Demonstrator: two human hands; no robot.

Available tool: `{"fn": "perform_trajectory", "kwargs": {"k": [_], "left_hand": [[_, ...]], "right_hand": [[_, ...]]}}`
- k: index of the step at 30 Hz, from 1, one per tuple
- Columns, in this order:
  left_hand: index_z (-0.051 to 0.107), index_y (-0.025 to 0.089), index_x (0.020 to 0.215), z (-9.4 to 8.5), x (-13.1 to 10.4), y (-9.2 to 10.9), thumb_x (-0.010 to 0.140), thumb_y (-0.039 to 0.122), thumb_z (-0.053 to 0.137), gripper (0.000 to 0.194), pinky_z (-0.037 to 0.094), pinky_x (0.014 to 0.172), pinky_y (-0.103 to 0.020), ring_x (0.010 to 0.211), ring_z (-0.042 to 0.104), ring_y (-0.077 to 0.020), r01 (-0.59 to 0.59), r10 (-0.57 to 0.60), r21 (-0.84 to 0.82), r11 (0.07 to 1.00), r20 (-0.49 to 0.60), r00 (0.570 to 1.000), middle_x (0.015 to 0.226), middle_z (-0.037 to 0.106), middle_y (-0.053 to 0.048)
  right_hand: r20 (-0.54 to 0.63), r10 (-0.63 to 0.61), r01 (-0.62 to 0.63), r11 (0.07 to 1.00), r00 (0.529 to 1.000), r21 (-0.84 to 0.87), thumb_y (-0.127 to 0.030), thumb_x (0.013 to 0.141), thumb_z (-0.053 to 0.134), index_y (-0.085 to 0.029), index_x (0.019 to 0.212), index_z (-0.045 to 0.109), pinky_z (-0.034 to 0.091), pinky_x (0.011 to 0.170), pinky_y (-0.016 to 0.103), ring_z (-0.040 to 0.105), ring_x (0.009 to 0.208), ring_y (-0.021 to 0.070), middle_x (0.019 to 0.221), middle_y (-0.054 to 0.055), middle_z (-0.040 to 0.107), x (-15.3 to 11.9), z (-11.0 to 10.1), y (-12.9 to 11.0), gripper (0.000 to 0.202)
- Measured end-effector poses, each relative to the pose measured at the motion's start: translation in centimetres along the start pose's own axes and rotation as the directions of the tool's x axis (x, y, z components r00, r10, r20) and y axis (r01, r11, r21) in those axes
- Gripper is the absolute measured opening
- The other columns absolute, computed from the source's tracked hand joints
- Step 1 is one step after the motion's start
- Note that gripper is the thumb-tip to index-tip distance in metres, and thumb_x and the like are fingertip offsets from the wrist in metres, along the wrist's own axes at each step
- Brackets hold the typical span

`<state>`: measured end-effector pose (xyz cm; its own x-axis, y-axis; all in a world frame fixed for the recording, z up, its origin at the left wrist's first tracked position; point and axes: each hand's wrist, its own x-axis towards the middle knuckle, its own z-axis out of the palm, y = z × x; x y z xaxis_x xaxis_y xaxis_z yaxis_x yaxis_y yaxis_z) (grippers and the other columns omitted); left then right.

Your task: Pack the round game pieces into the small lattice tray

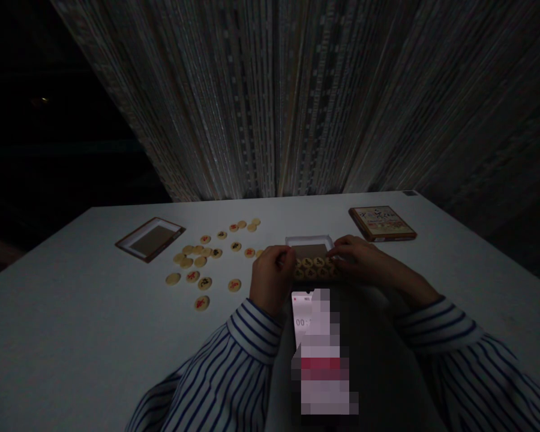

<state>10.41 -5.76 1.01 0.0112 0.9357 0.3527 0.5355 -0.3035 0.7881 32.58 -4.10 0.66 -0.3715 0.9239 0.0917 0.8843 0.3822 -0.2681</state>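
A small open box (309, 241) stands near the table's front edge, with rows of round xiangqi pieces (314, 263) in its near part and bare cardboard behind them. My left hand (272, 276) is at the box's left side, its fingers curled together; anything between them is too dark to tell. On the right side, my right hand (362, 258) has its fingertips together at the box's rim and the end of the rows. Whether it pinches a piece or only the rim is unclear. Several loose pieces (204, 282), some with red or black characters, lie scattered left of my left hand.
An upturned box lid (176, 231) lies at the table's left. At the back right is a closed box with a printed top (382, 221). A lit phone (302, 318) is below the open box, partly blurred out. A striped curtain (270, 108) hangs behind the white table (117, 336).
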Motion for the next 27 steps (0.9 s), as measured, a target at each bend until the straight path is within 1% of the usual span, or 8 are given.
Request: {"fn": "perform_trajectory", "kwargs": {"k": [5,9,17,20,22,24,27], "left_hand": [[0.066,0.012,0.081,0.02,0.01,-0.07,0.08,0.021,0.052,0.017,0.045,0.069,-0.028,0.073,0.06,-0.015,-0.007,0.007,0.005,1.0,0.007,1.0,0.078,0.067,-0.006],[0.066,0.014,0.08,0.06,0.02,-0.21,0.08,0.023,0.052,0.017,0.045,0.067,-0.027,0.071,0.06,-0.0143,-0.019,0.019,-0.004,1.0,-0.004,1.0,0.076,0.066,-0.005],[0.066,0.015,0.08,0.14,0.03,-0.36,0.08,0.023,0.052,0.016,0.046,0.066,-0.027,0.07,0.06,-0.014,-0.029,0.028,-0.029,0.999,-0.021,0.999,0.076,0.066,-0.004],[0.065,0.016,0.08,0.12,0.05,-0.43,0.08,0.023,0.052,0.015,0.046,0.066,-0.027,0.071,0.06,-0.0144,-0.03,0.03,-0.02,0.999,-0.02,0.999,0.076,0.067,-0.004],[0.065,0.016,0.08,0.1,0.06,-0.52,0.08,0.023,0.052,0.016,0.046,0.068,-0.028,0.072,0.061,-0.0149,-0.036,0.036,-0.01,0.999,-0.022,0.999,0.077,0.067,-0.005],[0.065,0.015,0.081,0.06,0.09,-0.6,0.08,0.022,0.051,0.015,0.047,0.069,-0.029,0.074,0.061,-0.0152,-0.043,0.043,-0.007,0.999,-0.024,0.999,0.078,0.067,-0.005],[0.065,0.015,0.082,-0.02,0.14,-0.71,0.079,0.02,0.052,0.014,0.048,0.071,-0.03,0.074,0.061,-0.0153,-0.038,0.038,0.005,0.999,-0.018,0.999,0.079,0.067,-0.005]], "right_hand": [[-0.005,0.001,-0.001,1.0,1.0,0.018,-0.026,0.079,0.051,-0.024,0.101,0.065,0.043,0.084,0.037,0.054,0.094,0.0215,0.102,0.008,0.057,-0.07,0.05,0.08,0.026],[0.002,0.0,0.0,1.0,1.0,0.027,-0.026,0.079,0.051,-0.023,0.101,0.065,0.043,0.085,0.038,0.053,0.095,0.0226,0.102,0.009,0.057,-0.04,0.12,0.19,0.026],[0.007,0.013,-0.014,0.998,1.0,0.057,-0.027,0.079,0.05,-0.022,0.104,0.063,0.043,0.086,0.037,0.054,0.098,0.0218,0.105,0.009,0.057,-0.13,0.15,0.21,0.028],[-0.02,0.013,-0.011,0.997,1.0,0.077,-0.027,0.078,0.05,-0.02,0.106,0.062,0.042,0.088,0.037,0.054,0.1,0.022,0.107,0.01,0.057,-0.21,0.09,0.26,0.031],[-0.059,0.02,-0.015,0.996,0.998,0.082,-0.027,0.079,0.049,-0.019,0.107,0.061,0.041,0.088,0.036,0.054,0.099,0.0218,0.107,0.01,0.058,-0.24,-0.04,0.18,0.031],[-0.107,0.05,-0.041,0.996,0.993,0.083,-0.028,0.081,0.047,-0.018,0.105,0.061,0.042,0.085,0.034,0.056,0.096,0.0208,0.105,0.009,0.061,-0.31,-0.22,-0.04,0.029],[-0.143,0.159,-0.149,0.986,0.977,0.077,-0.029,0.083,0.042,-0.019,0.1,0.061,0.045,0.07,0.029,0.06,0.083,0.0188,0.095,0.008,0.066,-0.54,-0.44,-0.62,0.027]]}}
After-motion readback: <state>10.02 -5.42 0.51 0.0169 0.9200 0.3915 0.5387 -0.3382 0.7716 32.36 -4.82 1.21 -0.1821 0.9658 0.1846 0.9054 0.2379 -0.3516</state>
